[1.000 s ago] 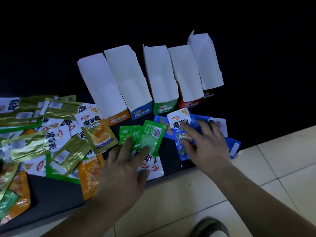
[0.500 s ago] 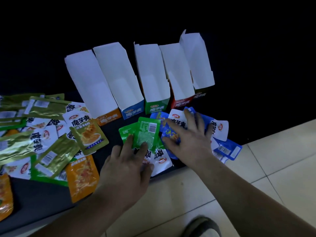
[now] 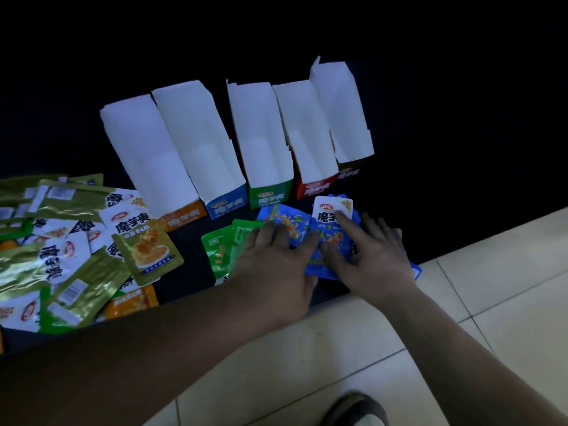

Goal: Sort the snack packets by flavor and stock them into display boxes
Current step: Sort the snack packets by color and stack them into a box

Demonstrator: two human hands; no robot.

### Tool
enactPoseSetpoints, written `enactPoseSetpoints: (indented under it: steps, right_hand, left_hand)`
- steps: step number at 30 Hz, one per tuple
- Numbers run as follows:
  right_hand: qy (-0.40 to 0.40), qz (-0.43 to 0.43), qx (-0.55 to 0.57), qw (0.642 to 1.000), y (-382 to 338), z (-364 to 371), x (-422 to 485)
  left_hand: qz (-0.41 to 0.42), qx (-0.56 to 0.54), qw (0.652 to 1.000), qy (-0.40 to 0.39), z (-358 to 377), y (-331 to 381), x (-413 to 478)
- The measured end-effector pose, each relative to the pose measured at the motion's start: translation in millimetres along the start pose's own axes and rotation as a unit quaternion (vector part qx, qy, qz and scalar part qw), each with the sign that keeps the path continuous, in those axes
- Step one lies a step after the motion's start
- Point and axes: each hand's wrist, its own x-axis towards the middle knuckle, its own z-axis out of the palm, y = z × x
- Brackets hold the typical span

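Several blue packets (image 3: 330,241) lie at the bench's (image 3: 184,272) front edge under both your flat, unclenched hands, left hand (image 3: 273,269) also over green packets (image 3: 219,250), right hand (image 3: 368,259) beside it, five display boxes (image 3: 264,149) just behind, mixed packets (image 3: 76,241) piled toward the left edge

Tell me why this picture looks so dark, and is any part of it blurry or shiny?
Head view: dim light, the background above the display boxes almost black; their white insides are the brightest part. Gold packets at the left edge catch glare. The left hand and right hand over the blue packets look slightly soft; box edges lean outward from the wide lens.
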Motion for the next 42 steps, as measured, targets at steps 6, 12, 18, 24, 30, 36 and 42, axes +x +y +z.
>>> enactPoseSetpoints:
  steps: [6, 12, 18, 24, 30, 36, 42]
  right_hand:
    - [0.029, -0.013, 0.067, 0.997, 9.9, 3.5, -15.5]
    - [-0.022, -0.017, 0.022, 0.999, 19.7, -10.9, -29.6]
    - [0.060, -0.025, 0.016, 0.998, 9.7, -7.2, -36.9]
    - [0.047, -0.027, -0.138, 0.989, -26.8, 2.9, -34.3]
    - [-0.064, 0.012, -0.131, 0.989, -21.9, 2.9, -25.2]
    - [0.045, -0.012, -0.080, 0.996, 2.9, 13.5, -23.6]
    - [0.132, -0.074, -0.040, 0.988, 12.2, 8.8, -17.3]
  left_hand:
    - [0.011, 0.017, 1.000, 0.003, 34.2, 9.6, 3.5]
    - [0.085, -0.156, 0.984, 0.028, 29.5, 1.7, 7.1]
    - [0.008, -0.075, 0.990, 0.118, 21.3, -22.8, -20.0]
    - [-0.032, 0.048, 0.998, 0.040, 26.9, -43.1, -59.9]
    - [-0.045, 0.017, 0.990, 0.130, 38.3, -46.3, -78.5]
    - [-0.092, -0.014, 0.991, 0.094, 56.1, -53.9, -74.7]
    - [-0.092, -0.031, 0.989, 0.114, 55.1, -38.3, -49.1]
